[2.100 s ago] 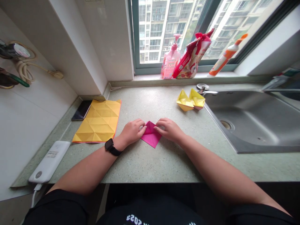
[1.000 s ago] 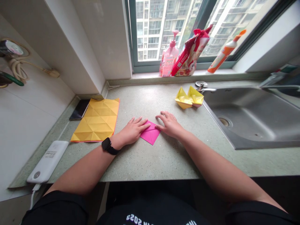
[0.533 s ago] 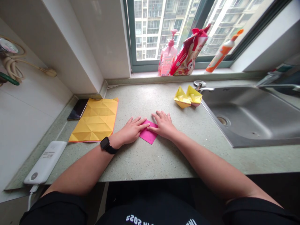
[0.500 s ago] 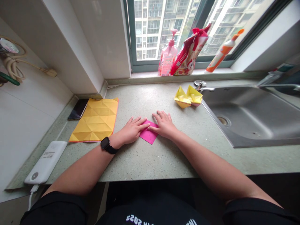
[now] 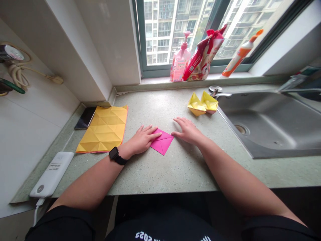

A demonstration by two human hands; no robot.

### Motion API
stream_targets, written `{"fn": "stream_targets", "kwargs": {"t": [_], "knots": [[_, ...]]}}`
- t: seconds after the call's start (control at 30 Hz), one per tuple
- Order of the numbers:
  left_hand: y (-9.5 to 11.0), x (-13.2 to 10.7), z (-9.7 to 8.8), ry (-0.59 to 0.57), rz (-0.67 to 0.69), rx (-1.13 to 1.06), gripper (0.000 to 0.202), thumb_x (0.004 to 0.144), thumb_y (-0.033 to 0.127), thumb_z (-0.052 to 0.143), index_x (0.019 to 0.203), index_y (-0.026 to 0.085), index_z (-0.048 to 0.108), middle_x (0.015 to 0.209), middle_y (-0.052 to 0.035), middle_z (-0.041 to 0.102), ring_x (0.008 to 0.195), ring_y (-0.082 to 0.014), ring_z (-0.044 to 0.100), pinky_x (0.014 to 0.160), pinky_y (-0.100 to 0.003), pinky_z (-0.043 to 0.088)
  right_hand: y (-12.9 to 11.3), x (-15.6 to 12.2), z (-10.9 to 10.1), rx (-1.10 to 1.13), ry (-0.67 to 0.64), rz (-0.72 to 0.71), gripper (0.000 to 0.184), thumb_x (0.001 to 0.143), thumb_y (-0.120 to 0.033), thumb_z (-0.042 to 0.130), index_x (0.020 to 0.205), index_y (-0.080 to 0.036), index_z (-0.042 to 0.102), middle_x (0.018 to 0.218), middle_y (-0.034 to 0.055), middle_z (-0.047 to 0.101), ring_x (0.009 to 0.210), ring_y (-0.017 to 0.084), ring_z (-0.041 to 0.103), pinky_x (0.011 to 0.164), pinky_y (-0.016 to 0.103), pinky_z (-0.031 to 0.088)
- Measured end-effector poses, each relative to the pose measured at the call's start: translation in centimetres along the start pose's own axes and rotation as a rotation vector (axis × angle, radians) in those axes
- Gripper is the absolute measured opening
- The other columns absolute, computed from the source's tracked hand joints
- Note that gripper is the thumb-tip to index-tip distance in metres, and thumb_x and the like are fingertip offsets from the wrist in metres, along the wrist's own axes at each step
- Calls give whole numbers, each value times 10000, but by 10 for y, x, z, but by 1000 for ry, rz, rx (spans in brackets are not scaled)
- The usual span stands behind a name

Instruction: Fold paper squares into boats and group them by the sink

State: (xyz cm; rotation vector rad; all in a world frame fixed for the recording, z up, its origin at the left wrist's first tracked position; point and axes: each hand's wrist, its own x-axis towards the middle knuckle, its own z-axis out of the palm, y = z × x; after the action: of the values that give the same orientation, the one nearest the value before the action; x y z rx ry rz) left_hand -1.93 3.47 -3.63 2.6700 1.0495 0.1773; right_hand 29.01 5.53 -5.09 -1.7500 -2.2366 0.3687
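Pink near-square paper [image 5: 163, 143] points 1 corner bodyward; left hand [image 5: 141, 140] flat on it, right hand [image 5: 188, 130] spread, empty.

Two hands [image 5: 144, 140] [image 5: 188, 130], one pink square [image 5: 162, 143], one sink [image 5: 278, 117]

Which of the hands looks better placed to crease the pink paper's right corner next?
Probably the right hand: its thumb is right by that corner, while the left hand lies across the paper's left side.
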Motion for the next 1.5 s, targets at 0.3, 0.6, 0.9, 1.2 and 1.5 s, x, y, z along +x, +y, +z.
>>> {"fn": "stream_targets", "kwargs": {"t": [0.3, 0.6, 0.9, 1.2, 1.5], "knots": [[-1, 3, -7, 182, 108, -9, 256, 1094, 263, 653, 1217, 369, 851, 1392, -54, 760, 1328, -274, 655, 1239, -564, 413, -39, -15, -11, 116, 109, -478, 245, 1044, -280, 661, 1220, -310, 829, 1206, 80, 780, 1130, 268, 711, 1033, 480, 593], [20, -9, -21, 103, 94, 8, 209, 1055, 291, 697, 1190, 322, 854, 1377, -60, 774, 1298, -283, 676, 1316, -662, 286, -53, -22, -9, 53, -65, -531, 211, 1044, -293, 706, 1145, -352, 882, 1087, 67, 772, 954, 222, 692, 897, 388, 575], [16, -14, -31, 32, -1, 32, 220, 1067, 342, 671, 1058, 306, 888, 1397, -66, 771, 1330, -309, 669, 1323, -695, 252, -56, -23, -11, 23, -98, -501, 212, 1049, -321, 707, 1167, -337, 882, 1132, 85, 769, 994, 250, 693, 933, 425, 575], [1, -31, -37, -43, -134, 59, 284, 1057, 450, 657, 1012, 321, 905, 1570, -68, 665, 1445, -419, 575, 1218, -650, 408, -56, -21, -13, 61, -120, -468, 230, 1058, -291, 670, 1142, -329, 881, 1138, 90, 771, 1011, 252, 704, 936, 425, 578], [-6, -24, -50, 105, -4, 74, 304, 1073, 298, 602, 937, 242, 868, 1287, -72, 813, 1172, -294, 730, 1086, -490, 550, -57, -20, -14, 67, -116, -483, 241, 1065, -285, 653, 1102, -317, 888, 1103, 90, 772, 982, 245, 704, 914, 417, 575]]}}
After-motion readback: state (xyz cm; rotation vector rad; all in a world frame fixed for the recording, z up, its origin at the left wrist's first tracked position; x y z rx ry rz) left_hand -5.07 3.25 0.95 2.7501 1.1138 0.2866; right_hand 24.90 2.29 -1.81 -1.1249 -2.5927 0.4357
